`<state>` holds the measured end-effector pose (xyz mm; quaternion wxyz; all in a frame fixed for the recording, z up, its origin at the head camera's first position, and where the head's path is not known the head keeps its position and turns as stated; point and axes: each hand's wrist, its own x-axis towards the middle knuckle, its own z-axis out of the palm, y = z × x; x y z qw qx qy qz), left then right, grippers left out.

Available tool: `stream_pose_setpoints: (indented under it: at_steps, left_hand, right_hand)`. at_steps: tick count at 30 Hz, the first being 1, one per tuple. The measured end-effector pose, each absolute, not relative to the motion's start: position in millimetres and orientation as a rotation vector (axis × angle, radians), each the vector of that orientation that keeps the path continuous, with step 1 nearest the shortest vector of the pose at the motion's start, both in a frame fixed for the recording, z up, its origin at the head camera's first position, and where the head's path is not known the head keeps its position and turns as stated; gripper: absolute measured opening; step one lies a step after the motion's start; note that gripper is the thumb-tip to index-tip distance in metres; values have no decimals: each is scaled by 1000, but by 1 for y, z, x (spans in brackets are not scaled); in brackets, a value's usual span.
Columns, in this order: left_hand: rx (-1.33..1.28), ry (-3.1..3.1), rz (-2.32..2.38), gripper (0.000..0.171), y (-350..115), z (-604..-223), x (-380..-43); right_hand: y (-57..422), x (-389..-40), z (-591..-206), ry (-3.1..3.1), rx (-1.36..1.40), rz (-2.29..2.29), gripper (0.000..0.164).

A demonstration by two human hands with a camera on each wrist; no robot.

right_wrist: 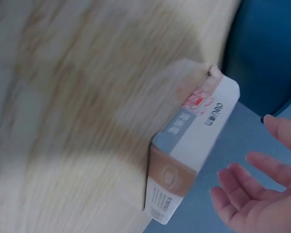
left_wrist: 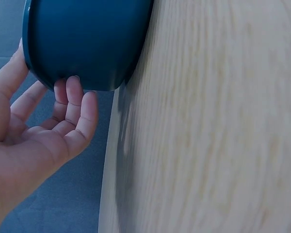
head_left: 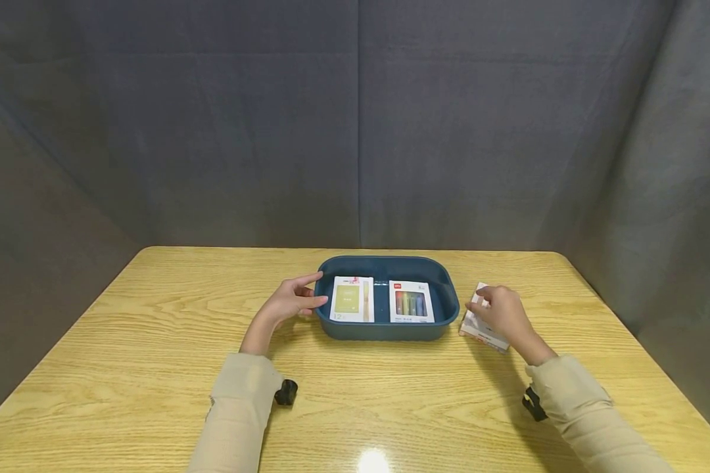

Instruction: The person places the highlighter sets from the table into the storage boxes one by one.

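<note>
- Dark cloth (head_left: 213,144) rings our scene on three sides, and down on the wood-grain table (head_left: 361,387) it's all happening around a blue tray (head_left: 381,332).
- Two flat packs lie inside, side by side: one pack with a yellow-green panel (head_left: 347,299), one pack with a coloured window (head_left: 411,302).
- Over on the left, our left hand (head_left: 286,302) has the tray's rim, thumb and index on the edge, other fingers bent against the outer wall.
- To the right, a small white box (right_wrist: 199,141) lies on the table just beside the tray; our right hand (head_left: 505,314) hovers at it, fingers loosely spread, holding nothing.
- We'd judge that box light, smooth card, crushable if squeezed: take its long edges gently between thumb and fingers. The tray looks stiff, best steadied by its rim.
</note>
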<state>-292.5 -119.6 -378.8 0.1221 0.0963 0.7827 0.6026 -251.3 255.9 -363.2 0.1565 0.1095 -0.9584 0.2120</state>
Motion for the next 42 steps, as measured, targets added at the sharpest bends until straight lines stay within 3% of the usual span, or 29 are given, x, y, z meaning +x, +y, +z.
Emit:
stream_pose_setpoints:
  at_steps: [5,14,19,32,42]
  left_hand:
    - [260,2294,1753,60,-118,-378,-292]
    - [275,2260,1769,61,-119,-377,-292]
    - [288,2233,1772,60,-118,-366,-284]
    - [273,2257,1777,62,-121,-380,-293]
    - [266,2251,1783,61,-120,-381,-293]
  right_hand:
    - [260,-251,-369,-2782,299,472,36]
    - [264,-250,-372,-2999,19,289,51]
    - [264,-250,-374,-3033,-26,250,62]
    - [259,-254,-381,-3101,-77,312,77]
    - [255,-255,-380,-3155,-271,497,66]
